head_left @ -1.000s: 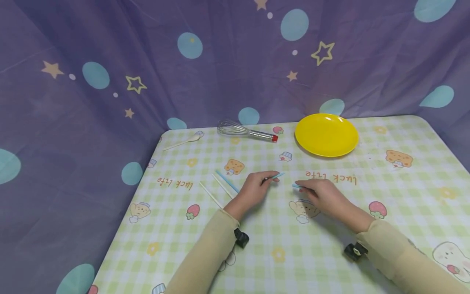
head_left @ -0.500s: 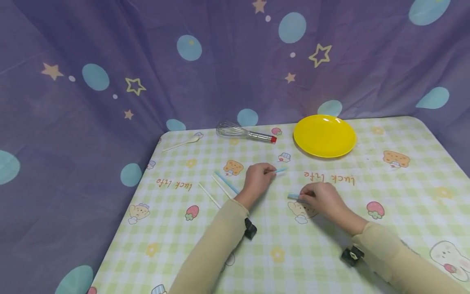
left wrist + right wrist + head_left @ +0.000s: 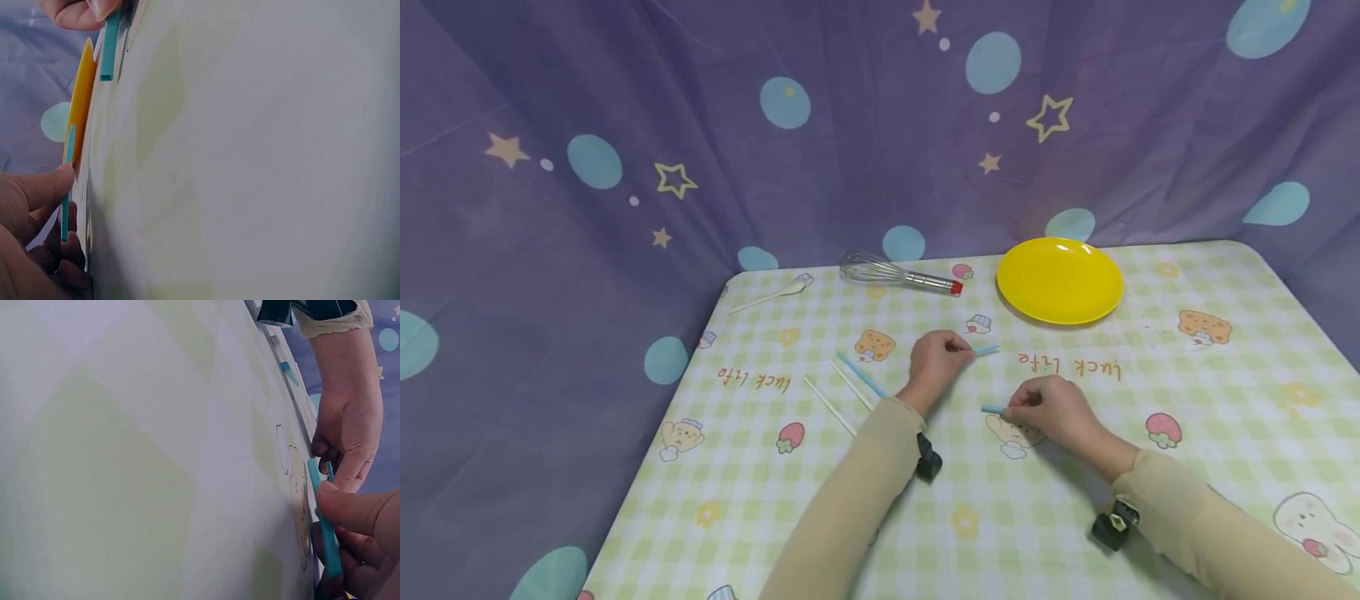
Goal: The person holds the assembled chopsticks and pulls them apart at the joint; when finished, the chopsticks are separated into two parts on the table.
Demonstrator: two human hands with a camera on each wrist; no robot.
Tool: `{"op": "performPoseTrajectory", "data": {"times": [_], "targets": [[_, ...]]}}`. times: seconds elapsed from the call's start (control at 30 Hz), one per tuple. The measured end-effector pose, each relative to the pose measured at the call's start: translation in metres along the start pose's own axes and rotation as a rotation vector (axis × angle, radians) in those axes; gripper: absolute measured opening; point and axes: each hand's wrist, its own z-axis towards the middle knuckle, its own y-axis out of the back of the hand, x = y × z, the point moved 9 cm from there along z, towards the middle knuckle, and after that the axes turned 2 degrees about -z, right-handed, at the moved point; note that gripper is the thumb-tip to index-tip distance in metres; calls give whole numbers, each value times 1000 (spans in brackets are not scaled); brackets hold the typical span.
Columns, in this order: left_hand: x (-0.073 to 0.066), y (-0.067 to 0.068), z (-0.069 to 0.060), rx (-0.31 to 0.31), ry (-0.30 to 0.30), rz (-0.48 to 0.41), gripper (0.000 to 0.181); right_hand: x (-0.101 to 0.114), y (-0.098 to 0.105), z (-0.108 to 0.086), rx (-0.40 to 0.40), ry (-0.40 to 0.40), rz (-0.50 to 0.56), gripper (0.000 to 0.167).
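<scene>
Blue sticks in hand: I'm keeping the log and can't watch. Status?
Left hand pinching one blue stick. Right hand pinching second blue stick. Held sticks apart. Yellow plate beyond both hands, not between.

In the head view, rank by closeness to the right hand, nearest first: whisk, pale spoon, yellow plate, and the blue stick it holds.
1. Blue stick: pinched in the right hand.
2. Yellow plate: beyond that hand.
3. Whisk: left of the plate.
4. Pale spoon: left of the whisk, farthest.
</scene>
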Motion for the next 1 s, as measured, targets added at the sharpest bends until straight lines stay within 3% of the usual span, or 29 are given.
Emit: {"op": "performPoseTrajectory", "data": {"times": [0.33, 0.57, 0.67, 0.83, 1.0], "targets": [[2, -5, 0, -2, 71, 96, 13, 0, -3, 1, -8, 7, -18, 16], [1, -8, 3, -3, 85, 184, 14, 7, -1, 0, 5, 32, -40, 18], [-1, -7, 3, 18, 73, 182, 11, 8, 1, 1, 34, 14, -28, 16], [2, 2, 3, 42, 52, 127, 14, 8, 5, 3, 48, -34, -9, 16], [12, 21, 2, 71, 48, 112, 13, 19, 4, 8, 13, 2, -4, 13]]}}
